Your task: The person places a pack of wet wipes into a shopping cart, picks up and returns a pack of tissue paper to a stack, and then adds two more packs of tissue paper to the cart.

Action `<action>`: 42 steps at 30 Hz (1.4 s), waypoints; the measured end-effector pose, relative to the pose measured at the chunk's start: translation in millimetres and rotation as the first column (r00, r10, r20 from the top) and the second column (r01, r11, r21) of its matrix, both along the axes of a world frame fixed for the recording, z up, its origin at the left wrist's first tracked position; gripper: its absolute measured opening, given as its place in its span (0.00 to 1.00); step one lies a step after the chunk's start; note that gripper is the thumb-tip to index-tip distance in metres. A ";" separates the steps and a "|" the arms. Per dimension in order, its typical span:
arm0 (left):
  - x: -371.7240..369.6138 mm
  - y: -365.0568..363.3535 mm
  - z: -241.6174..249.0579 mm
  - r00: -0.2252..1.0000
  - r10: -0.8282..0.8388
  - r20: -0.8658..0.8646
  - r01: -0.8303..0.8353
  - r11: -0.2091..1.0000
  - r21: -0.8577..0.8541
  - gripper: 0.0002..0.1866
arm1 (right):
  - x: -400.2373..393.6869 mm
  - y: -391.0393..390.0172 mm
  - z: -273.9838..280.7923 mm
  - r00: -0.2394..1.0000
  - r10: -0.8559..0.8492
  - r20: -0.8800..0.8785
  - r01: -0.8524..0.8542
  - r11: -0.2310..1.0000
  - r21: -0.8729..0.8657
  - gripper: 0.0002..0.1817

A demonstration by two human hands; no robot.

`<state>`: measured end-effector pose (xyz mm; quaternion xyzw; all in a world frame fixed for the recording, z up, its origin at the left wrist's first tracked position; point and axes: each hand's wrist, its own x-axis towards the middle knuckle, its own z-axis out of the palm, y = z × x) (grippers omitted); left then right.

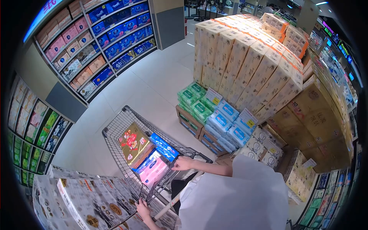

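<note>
A grey wire shopping cart [111,142] stands in front of me. It holds a gold box with red print [135,142], a blue tissue pack [164,147] and a pink tissue pack [154,168]. My right hand [183,163] is closed at the cart's near rim, right beside the pink and blue packs; its fingertips are partly hidden. Lower down, my left hand [142,209] curls round the dark frame at the cart's near left corner. The pale push bar [168,207] runs between my two arms.
Stacked white tissue packs [94,199] come close to the cart's left side. On the right are green packs [194,101], blue-and-white packs [226,120] and a tall stack of cream packs [245,65]. Stocked shelves [111,34] stand beyond the tiled floor [153,80].
</note>
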<state>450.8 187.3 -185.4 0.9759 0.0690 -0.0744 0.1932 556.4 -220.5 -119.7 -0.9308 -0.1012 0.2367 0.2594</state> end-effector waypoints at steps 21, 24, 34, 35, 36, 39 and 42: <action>229.2 21.2 21.4 0.992 0.123 0.001 -0.120 0.967 0.225 0.18 | 116.5 49.1 -22.2 0.941 -0.262 0.216 0.263 0.964 0.025 0.20; 263.8 11.5 38.7 0.989 0.148 0.025 -0.149 0.958 0.243 0.17 | 144.3 44.2 -24.2 0.947 -0.283 0.152 0.276 0.959 0.067 0.24; 373.6 -17.2 40.3 0.994 0.095 0.047 -0.104 0.960 0.261 0.15 | 229.5 2.6 -12.6 0.829 -0.396 0.394 0.453 0.889 -0.060 0.16; 383.4 -19.5 38.6 0.995 0.083 0.055 -0.095 0.958 0.271 0.15 | 235.6 -3.4 -17.4 0.822 -0.410 0.395 0.463 0.885 -0.047 0.16; 393.6 -23.9 41.9 0.994 0.083 0.068 -0.099 0.954 0.284 0.14 | 242.2 -8.6 -19.7 0.827 -0.429 0.364 0.467 0.884 -0.018 0.15; 429.7 -29.4 43.2 0.998 0.037 0.050 -0.050 0.957 0.286 0.14 | 273.6 -6.1 -7.1 0.784 -0.535 0.315 0.543 0.837 0.071 0.13; 469.3 -32.7 35.5 0.998 0.012 0.066 -0.029 0.963 0.267 0.13 | 299.4 -19.1 -28.7 0.787 -0.535 0.306 0.501 0.845 0.188 0.12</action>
